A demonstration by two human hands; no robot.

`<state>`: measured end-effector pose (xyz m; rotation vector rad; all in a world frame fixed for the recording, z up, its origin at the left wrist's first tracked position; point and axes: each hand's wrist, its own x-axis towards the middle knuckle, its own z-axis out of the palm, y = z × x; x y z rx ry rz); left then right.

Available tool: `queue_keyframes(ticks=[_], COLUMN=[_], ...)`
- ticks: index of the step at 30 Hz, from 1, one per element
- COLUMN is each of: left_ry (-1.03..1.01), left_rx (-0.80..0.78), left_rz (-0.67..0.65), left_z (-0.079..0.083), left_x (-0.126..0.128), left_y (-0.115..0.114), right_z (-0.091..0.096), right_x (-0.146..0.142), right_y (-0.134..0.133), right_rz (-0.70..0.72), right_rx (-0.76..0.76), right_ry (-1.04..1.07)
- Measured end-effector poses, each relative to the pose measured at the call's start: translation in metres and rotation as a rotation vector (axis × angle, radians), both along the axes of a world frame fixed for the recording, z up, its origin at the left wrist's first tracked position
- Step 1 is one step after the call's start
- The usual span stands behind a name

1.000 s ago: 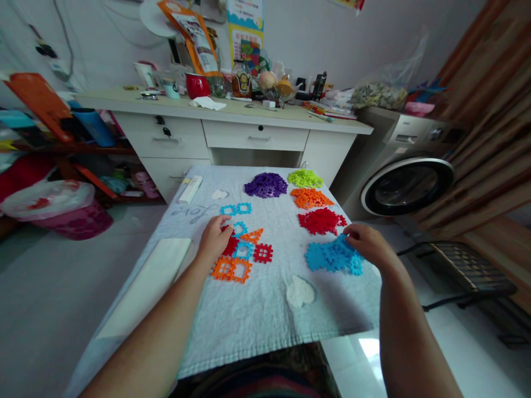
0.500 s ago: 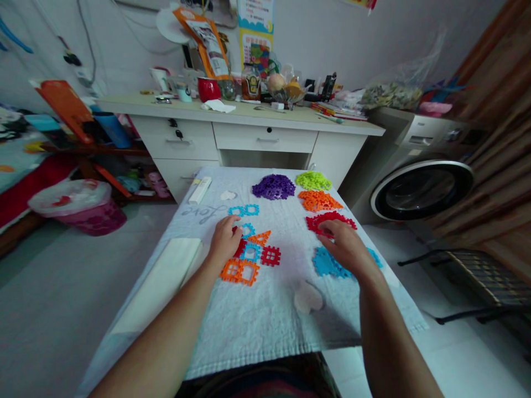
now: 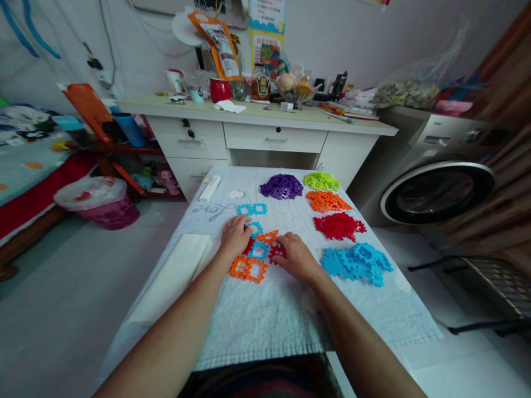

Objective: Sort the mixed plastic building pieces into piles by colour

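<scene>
both left hand (image 3: 235, 236) and right hand (image 3: 295, 255) touch joined tiles (image 3: 249, 269).

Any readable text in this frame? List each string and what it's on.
"Love", in grey script on the cloth over the table, just beyond the left hand.
Posters on the wall: there is print, but it is too small to read.
Orange packet above the desk: the print is blurred.
Jar on the desk: the label is unreadable.
</scene>
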<state>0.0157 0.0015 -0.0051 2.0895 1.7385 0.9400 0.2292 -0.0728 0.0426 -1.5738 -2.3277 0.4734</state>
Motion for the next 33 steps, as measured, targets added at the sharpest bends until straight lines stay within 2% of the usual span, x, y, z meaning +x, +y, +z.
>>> queue_keyframes(ticks=[4, 9, 14, 17, 20, 23, 27, 33], left_ry=[0.048, 0.223, 0.402, 0.461, 0.494, 0.496, 0.466, 0.459], left_rx=[-0.028, -0.077, -0.178, -0.212, -0.221, -0.264, -0.289, -0.278], left_rz=[0.016, 0.02, 0.032, 0.02, -0.035, -0.026, 0.013, -0.009], left_z=[0.003, 0.01, 0.032, 0.046, 0.051, 0.047, 0.04, 0.04], left_x=[0.002, 0.008, 0.018, 0.024, 0.028, 0.029, 0.027, 0.027], left_y=[-0.002, -0.01, -0.015, -0.009, 0.006, 0.021, 0.035, 0.034], right_z=[-0.007, -0.005, -0.001, 0.005, 0.017, 0.035, 0.054, 0.06], right_x=[0.008, 0.014, 0.012, 0.013, 0.02, 0.038, 0.078, 0.127], right_y=[0.001, 0.0, -0.004, -0.006, -0.005, 0.001, 0.017, 0.043], right_rz=[-0.006, 0.073, 0.078, 0.074, 0.052, 0.016, -0.059, -0.18], right_rx=[-0.022, -0.032, -0.041, -0.031, -0.005, 0.038, 0.096, 0.055], right_ry=[0.076, 0.083, 0.063, 0.057, 0.028, -0.046, -0.24, -0.513])
